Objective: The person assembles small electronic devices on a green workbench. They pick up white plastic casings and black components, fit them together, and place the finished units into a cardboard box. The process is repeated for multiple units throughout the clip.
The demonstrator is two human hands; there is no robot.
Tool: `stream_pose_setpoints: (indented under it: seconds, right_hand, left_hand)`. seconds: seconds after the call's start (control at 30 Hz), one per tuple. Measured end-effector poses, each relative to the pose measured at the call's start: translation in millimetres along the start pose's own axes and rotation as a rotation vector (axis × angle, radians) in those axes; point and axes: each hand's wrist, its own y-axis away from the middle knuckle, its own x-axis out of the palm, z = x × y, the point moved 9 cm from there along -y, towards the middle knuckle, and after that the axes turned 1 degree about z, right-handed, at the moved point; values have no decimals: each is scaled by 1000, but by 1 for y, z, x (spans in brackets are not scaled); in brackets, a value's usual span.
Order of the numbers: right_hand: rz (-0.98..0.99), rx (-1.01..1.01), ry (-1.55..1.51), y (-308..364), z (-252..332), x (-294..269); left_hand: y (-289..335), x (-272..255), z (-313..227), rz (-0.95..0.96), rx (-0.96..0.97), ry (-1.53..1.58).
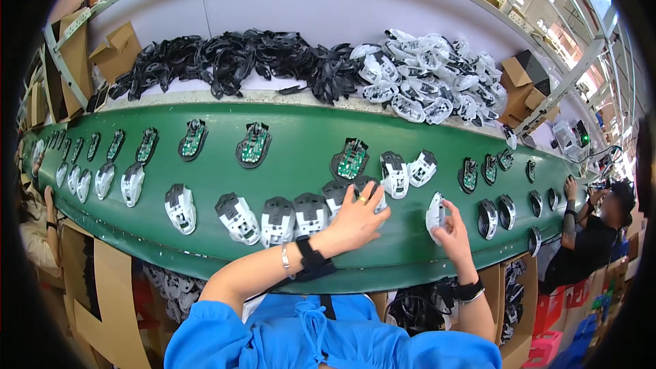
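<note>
Left hand (357,215) lies open on a grey-white mouse shell (339,195) on the green conveyor belt (287,164); right hand (451,227) pinches a white shell (434,215) upright. Risk: the belt's crowded row gets knocked askew.

On the green conveyor belt (294,164) I count about eight white mouse shells (239,217) in the near row at the left and centre, and two more white shells (407,169) behind them. There are about nine or ten open mouse bases with green circuit boards (253,144) in the far row. Two piles lie on the shelf: one of black parts (232,58), one of white parts (430,75). Three cardboard boxes (116,48) are visible.
</note>
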Motion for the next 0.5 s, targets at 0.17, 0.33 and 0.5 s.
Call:
stream_pose_setpoints:
  seconds: [0.17, 0.33, 0.5]
  right_hand:
    - [78, 204, -578, -29, -55, -5]
    - [-184, 33, -29, -37, -65, -40]
    - [-439, -19, 400, -32, -56, -69]
  left_hand:
    - [22, -15, 18, 69, 101, 227]
    - [36, -19, 40, 116, 93, 286]
    - [33, -35, 53, -148, -214, 199]
